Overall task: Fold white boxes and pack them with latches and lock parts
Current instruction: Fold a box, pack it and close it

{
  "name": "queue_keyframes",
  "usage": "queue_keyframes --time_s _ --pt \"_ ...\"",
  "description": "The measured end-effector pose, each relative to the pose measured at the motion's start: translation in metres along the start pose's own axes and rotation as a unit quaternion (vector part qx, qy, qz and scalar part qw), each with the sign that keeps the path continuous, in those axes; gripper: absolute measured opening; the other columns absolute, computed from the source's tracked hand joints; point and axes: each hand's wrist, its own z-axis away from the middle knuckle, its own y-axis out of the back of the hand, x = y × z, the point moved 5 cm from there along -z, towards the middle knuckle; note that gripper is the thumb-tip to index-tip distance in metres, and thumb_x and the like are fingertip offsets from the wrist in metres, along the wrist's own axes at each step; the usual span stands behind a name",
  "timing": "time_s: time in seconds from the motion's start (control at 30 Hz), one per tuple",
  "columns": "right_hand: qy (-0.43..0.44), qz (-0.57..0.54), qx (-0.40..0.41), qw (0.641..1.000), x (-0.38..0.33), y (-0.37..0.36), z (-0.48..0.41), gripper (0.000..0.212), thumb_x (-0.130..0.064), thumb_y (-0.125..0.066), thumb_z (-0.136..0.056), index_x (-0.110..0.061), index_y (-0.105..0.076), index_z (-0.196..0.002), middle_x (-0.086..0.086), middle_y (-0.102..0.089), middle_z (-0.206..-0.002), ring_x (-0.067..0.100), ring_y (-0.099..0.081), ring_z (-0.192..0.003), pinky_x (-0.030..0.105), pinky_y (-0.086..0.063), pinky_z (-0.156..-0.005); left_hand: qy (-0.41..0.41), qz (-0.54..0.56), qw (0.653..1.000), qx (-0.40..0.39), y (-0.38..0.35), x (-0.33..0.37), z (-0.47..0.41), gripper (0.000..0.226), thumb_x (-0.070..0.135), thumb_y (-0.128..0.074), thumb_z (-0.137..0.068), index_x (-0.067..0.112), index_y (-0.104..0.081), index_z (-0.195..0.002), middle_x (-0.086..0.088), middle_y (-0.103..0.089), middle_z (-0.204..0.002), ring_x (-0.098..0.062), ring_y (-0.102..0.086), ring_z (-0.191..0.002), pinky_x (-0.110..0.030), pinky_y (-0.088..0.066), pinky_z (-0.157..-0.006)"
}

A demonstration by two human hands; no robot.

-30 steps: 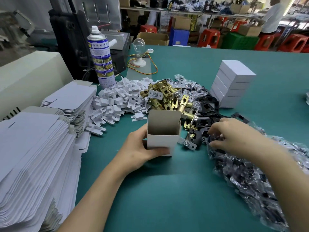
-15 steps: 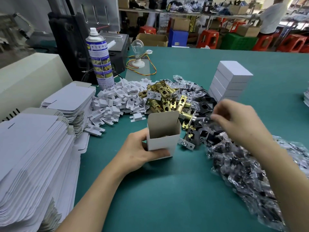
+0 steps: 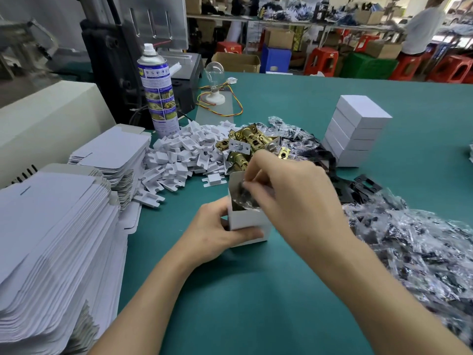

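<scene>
Much seems left: a tall stack of flat card blanks lies left of the left hand, and a crinkly heap of clear bagged parts right of the right hand. A few smooth closed boxes stand beyond it. The left hand grips the upright open box; the right pinches a small shiny bag at its mouth.

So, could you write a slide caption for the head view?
Left hand holds an open white box; right hand pinches a small plastic bag at its opening.
</scene>
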Motion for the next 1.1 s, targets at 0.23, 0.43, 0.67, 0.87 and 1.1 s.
queue_keyframes --time_s 0.23,0.43,0.67,0.87,1.1 --pt "-0.039 -0.069 -0.11 0.991 0.0 -0.014 0.006 0.014 -0.017 -0.064 -0.092 -0.028 -0.068 -0.098 -0.011 -0.072 -0.093 0.015 -0.067 -0.091 0.039 -0.053 -0.08 -0.019 -0.006 1.0 -0.005 0.0 0.007 0.001 0.021 0.05 -0.082 -0.07 0.051 -0.071 -0.088 0.021 -0.074 -0.087 0.003 -0.067 -0.082 -0.015 -0.051 -0.071" --pt "-0.02 0.015 -0.25 0.968 -0.006 -0.025 0.009 0.023 -0.016 -0.048 -0.099 -0.023 -0.051 -0.121 0.004 -0.062 -0.107 0.029 -0.059 -0.101 0.045 -0.049 -0.087 -0.01 -0.007 1.0 -0.013 -0.001 0.001 0.0 0.018 0.043 -0.074 -0.067 0.052 -0.069 -0.082 0.024 -0.069 -0.077 0.003 -0.061 -0.071 -0.016 -0.05 -0.066" --pt "0.001 -0.017 -0.133 0.991 -0.002 -0.006 0.008 0.028 -0.003 -0.059 -0.09 -0.021 -0.06 -0.112 -0.006 -0.068 -0.105 0.014 -0.057 -0.106 0.035 -0.047 -0.085 -0.006 -0.011 1.0 -0.008 0.002 0.0 -0.001 0.027 0.051 -0.083 -0.069 0.047 -0.073 -0.093 0.018 -0.075 -0.088 0.001 -0.068 -0.083 -0.016 -0.053 -0.073" --pt "0.028 0.066 -0.211 0.975 0.003 -0.024 0.018 0.036 -0.013 -0.054 -0.092 -0.027 -0.053 -0.124 -0.003 -0.057 -0.101 0.017 -0.045 -0.101 0.037 -0.041 -0.087 -0.001 -0.022 1.0 -0.004 0.001 -0.001 0.0 0.023 0.048 -0.079 -0.069 0.051 -0.071 -0.091 0.018 -0.074 -0.087 -0.003 -0.066 -0.08 -0.024 -0.057 -0.074" --pt "0.034 0.13 -0.177 0.975 0.016 -0.024 0.013 0.032 -0.018 -0.053 -0.09 -0.026 -0.052 -0.12 -0.006 -0.061 -0.097 0.017 -0.044 -0.105 0.036 -0.033 -0.084 -0.007 -0.041 0.999 0.008 0.005 0.001 -0.001 0.034 0.051 -0.081 -0.077 0.043 -0.072 -0.109 0.012 -0.077 -0.101 -0.012 -0.072 -0.097 -0.026 -0.058 -0.079"
